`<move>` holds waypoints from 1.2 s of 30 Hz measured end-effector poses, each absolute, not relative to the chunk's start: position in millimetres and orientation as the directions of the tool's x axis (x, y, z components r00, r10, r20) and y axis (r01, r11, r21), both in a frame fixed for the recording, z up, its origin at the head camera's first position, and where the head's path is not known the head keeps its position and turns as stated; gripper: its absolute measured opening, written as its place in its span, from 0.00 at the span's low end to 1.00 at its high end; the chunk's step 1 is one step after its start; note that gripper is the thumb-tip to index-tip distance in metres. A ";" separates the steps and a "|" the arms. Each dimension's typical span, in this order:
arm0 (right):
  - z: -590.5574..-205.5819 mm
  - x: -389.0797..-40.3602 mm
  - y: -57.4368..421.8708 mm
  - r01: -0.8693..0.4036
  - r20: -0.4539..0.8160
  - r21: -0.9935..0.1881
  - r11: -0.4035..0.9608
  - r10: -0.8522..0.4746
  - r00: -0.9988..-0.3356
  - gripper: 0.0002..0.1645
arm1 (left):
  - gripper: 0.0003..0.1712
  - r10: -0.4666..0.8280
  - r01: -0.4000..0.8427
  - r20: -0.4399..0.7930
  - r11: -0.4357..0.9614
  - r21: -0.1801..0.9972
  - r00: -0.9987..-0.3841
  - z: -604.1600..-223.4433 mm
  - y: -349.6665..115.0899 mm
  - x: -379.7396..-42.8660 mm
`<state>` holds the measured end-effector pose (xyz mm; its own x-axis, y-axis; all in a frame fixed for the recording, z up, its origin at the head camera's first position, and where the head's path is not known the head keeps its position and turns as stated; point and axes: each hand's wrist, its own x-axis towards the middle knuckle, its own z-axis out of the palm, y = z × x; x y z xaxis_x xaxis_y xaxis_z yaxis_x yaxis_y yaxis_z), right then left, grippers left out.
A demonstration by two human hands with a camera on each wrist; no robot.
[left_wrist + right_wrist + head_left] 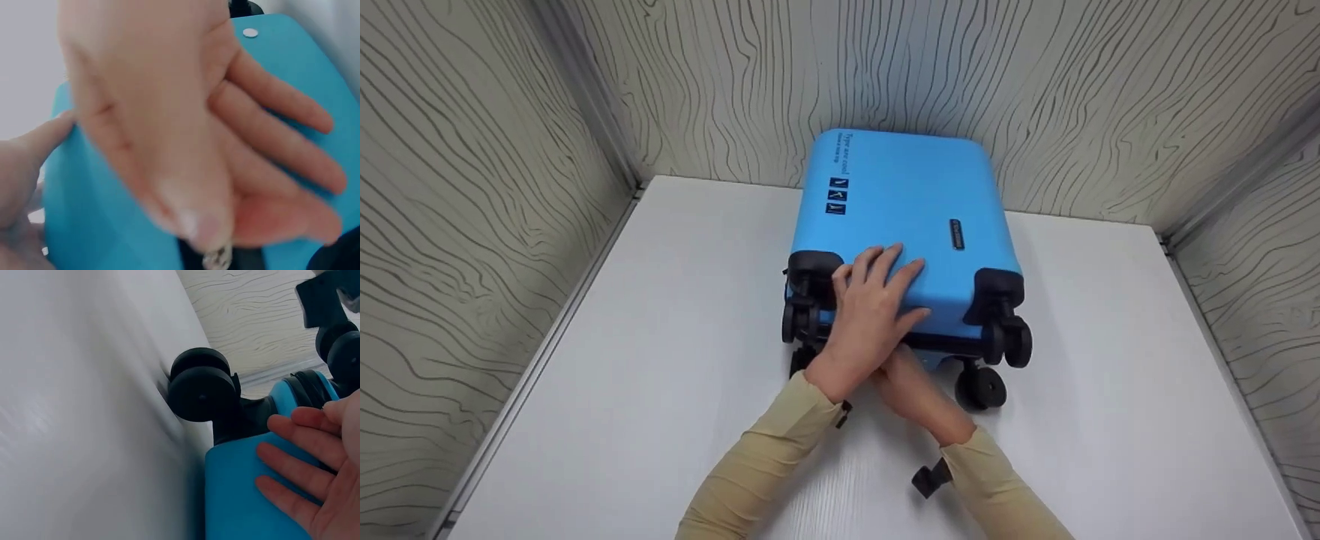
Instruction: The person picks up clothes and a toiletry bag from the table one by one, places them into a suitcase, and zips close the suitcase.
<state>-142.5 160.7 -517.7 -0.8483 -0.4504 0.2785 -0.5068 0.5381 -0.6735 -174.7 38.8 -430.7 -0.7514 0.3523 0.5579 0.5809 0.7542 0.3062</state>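
Note:
A light blue hard-shell suitcase (904,180) lies on its side on the white table, its wheel end towards me. My left hand (874,315) rests on the near edge of its upper shell, fingers spread. Crossed beneath that wrist, my right hand (911,386) reaches low to the wheel end; its fingertips are hidden in the head view. In the right wrist view, straight fingers (295,469) lie against the blue shell below a black wheel (202,391). A small metal piece (218,259) shows beside the left thumb tip in the left wrist view.
Black twin wheels (1009,341) stick out towards me at the corners, with a lower wheel (981,386) near the white table (697,300). Wood-grain panels (720,82) stand behind and on both sides. Each sleeve carries a black clip (931,478) at the wrist.

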 end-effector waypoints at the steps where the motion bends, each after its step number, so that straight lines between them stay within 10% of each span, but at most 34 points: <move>1: -517.6 -143.5 161.7 -0.503 0.276 -0.682 0.531 -0.450 -0.849 0.15 | 0.32 0.372 0.591 0.542 0.745 0.310 -0.754 -427.8 36.6 -173.5; 11: -511.1 -146.9 169.6 -0.514 0.238 -0.684 0.518 -0.507 -0.828 0.14 | 0.28 0.534 0.671 0.432 0.688 0.277 -0.726 -387.0 -7.0 -165.0; 19: -510.0 -134.7 188.8 -0.518 0.247 -0.703 0.487 -0.516 -0.820 0.12 | 0.30 0.498 0.575 0.288 0.730 0.369 -0.818 -363.2 -51.9 -178.8; 36: -514.3 -83.2 230.6 -0.391 0.173 -0.783 0.484 -0.435 -0.884 0.11 | 0.30 0.458 0.539 0.291 0.644 0.543 -0.840 -414.6 -64.0 -242.4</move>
